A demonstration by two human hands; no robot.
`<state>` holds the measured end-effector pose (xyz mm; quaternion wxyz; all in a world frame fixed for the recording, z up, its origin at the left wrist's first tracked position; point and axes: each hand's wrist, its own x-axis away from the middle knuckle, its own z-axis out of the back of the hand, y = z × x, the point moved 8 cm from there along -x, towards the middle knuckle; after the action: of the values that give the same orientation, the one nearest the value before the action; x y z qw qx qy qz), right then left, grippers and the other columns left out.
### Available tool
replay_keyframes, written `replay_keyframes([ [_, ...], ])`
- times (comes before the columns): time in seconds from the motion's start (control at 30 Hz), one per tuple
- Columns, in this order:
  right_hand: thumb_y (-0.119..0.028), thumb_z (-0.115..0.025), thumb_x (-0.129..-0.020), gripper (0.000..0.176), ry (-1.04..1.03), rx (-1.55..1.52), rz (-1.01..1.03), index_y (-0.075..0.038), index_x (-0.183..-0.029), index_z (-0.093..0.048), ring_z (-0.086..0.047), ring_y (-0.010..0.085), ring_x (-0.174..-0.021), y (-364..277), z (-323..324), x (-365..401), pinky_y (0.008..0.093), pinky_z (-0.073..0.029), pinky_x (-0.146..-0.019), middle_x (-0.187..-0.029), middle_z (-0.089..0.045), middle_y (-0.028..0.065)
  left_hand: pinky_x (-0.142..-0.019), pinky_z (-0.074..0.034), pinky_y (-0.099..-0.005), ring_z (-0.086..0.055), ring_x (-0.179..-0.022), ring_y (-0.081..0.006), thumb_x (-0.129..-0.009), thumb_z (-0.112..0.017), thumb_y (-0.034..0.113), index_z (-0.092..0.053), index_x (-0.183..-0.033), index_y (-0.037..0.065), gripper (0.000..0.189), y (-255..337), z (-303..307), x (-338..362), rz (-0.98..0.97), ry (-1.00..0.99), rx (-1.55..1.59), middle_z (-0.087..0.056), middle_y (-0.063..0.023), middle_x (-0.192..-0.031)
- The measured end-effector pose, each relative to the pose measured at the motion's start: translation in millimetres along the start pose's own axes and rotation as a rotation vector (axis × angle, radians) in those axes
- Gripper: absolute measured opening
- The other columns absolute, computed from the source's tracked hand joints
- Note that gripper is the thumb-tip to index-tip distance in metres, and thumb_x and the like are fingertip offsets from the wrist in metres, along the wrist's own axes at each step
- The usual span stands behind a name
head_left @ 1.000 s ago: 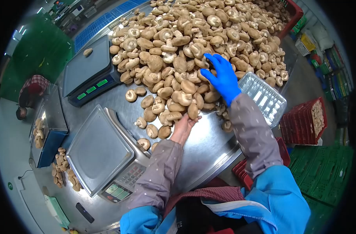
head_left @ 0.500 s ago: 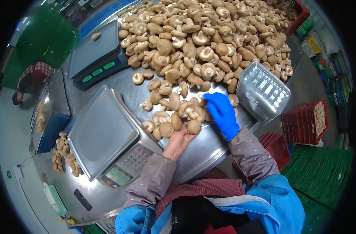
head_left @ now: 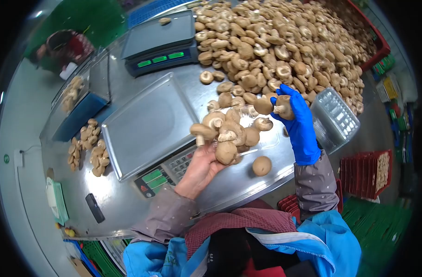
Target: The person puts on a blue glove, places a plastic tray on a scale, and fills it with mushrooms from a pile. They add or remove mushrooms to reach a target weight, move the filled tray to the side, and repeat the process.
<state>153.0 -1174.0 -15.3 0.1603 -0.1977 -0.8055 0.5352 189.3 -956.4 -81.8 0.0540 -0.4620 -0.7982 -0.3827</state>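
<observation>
mushrooms now in both hands

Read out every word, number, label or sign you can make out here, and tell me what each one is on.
"3": round green sign on the left wall.
Keypad on the near scale: too small to read.
Near display and far display: lit green, figures unreadable.
Carton at right: print too small.
No other text is legible.

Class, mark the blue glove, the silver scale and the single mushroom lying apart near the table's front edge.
Blue glove (head_left: 301,125): head view, middle of the hand.
Silver scale (head_left: 148,123): head view, middle of its plate.
Mushroom (head_left: 262,165): head view, its cap.
</observation>
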Motion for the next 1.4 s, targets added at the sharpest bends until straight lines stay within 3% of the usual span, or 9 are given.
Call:
replay_keyframes([
  [0.4,-0.017,-0.062,-0.080,0.047,-0.378,0.627,0.553,-0.003,-0.121,-0.043,-0.048,0.0235,-0.103,33,-198,-5,0.0318,-0.038,-0.089,-0.112,-0.048,0.0126,-0.081,-0.053,-0.0423,-0.052,-0.103,-0.0350,-0.086,-0.033,-0.008,-0.004,-0.136,0.011,0.061,109,103,43,-0.204,0.248,-0.191,-0.035,-0.0227,-0.124],
  [0.57,-0.041,-0.051,-0.083,0.056,-0.742,1.382,0.783,-0.008,-0.127,-0.038,-0.033,0.0307,-0.124,117,-260,5,0.0511,-0.026,-0.098,-0.130,-0.038,0.0135,-0.081,-0.053,-0.0388,-0.051,-0.106,-0.0334,-0.086,-0.032,-0.005,-0.008,-0.135,0.006,0.056,129,154,55,-0.327,0.436,-0.394,-0.038,-0.0224,-0.120],
  [0.67,-0.037,-0.051,-0.085,0.052,-0.749,1.377,0.762,-0.008,-0.126,-0.040,-0.034,0.0316,-0.123,116,-267,4,0.0469,-0.028,-0.098,-0.131,-0.037,0.0149,-0.073,-0.052,-0.0325,-0.054,-0.102,-0.0269,-0.086,-0.035,-0.001,-0.023,-0.131,0.000,0.046,140,157,79,-0.379,0.507,-0.665,-0.042,-0.0216,-0.119],
  [0.77,-0.022,-0.052,-0.086,0.038,-0.634,0.755,0.526,-0.005,-0.120,-0.047,-0.046,0.0322,-0.111,83,-257,-17,0.0344,-0.037,-0.093,-0.123,-0.044,0.0170,-0.073,-0.046,-0.0344,-0.053,-0.098,-0.0274,-0.082,-0.045,0.002,-0.037,-0.124,-0.001,0.042,166,139,118,-0.393,0.602,-1.198,-0.042,-0.0198,-0.118],
  [0.83,-0.021,-0.053,-0.085,0.034,-0.511,0.949,0.641,-0.006,-0.116,-0.050,-0.048,0.0301,-0.108,71,-241,-38,0.0346,-0.039,-0.090,-0.120,-0.046,0.0155,-0.083,-0.040,-0.0397,-0.048,-0.100,-0.0316,-0.076,-0.054,0.003,-0.042,-0.121,0.002,0.047,189,108,159,-0.910,0.765,-1.807,-0.046,-0.0175,-0.113],
  [1.03,-0.021,-0.055,-0.084,0.032,-0.664,1.046,0.518,-0.008,-0.114,-0.053,-0.049,0.0289,-0.106,90,-234,-49,0.0351,-0.039,-0.090,-0.114,-0.051,0.0137,-0.088,-0.034,-0.0420,-0.046,-0.101,-0.0306,-0.070,-0.062,0.003,-0.046,-0.117,0.005,0.050,173,162,162,-0.657,0.775,-2.010,-0.050,-0.0139,-0.106],
  [1.17,-0.018,-0.056,-0.084,0.033,-0.521,0.796,0.353,-0.007,-0.115,-0.053,-0.052,0.0232,-0.102,98,-209,-53,0.0317,-0.040,-0.088,-0.108,-0.054,0.0104,-0.088,-0.036,-0.0384,-0.046,-0.101,-0.0303,-0.066,-0.066,0.004,-0.043,-0.117,0.005,0.056,183,153,165,-0.744,0.747,-1.914,-0.049,-0.0131,-0.107],
  [1.27,-0.016,-0.059,-0.082,0.037,-0.493,0.727,0.308,-0.007,-0.117,-0.051,-0.053,0.0199,-0.099,81,-207,-34,0.0308,-0.041,-0.085,-0.110,-0.054,0.0076,-0.091,-0.036,-0.0376,-0.049,-0.102,-0.0265,-0.068,-0.064,0.000,-0.039,-0.111,0.004,0.050,181,147,154,-0.746,0.777,-1.330,-0.047,-0.0143,-0.117],
  [1.4,-0.013,-0.068,-0.074,0.055,-0.791,0.508,0.105,-0.008,-0.124,-0.045,-0.051,0.0179,-0.099,69,-249,35,0.0311,-0.042,-0.085,-0.118,-0.050,0.0068,-0.090,-0.037,-0.0362,-0.046,-0.103,-0.0310,-0.064,-0.070,0.007,-0.039,-0.111,0.003,0.056,154,71,111,-1.005,0.300,-1.157,-0.047,-0.0164,-0.113],
])
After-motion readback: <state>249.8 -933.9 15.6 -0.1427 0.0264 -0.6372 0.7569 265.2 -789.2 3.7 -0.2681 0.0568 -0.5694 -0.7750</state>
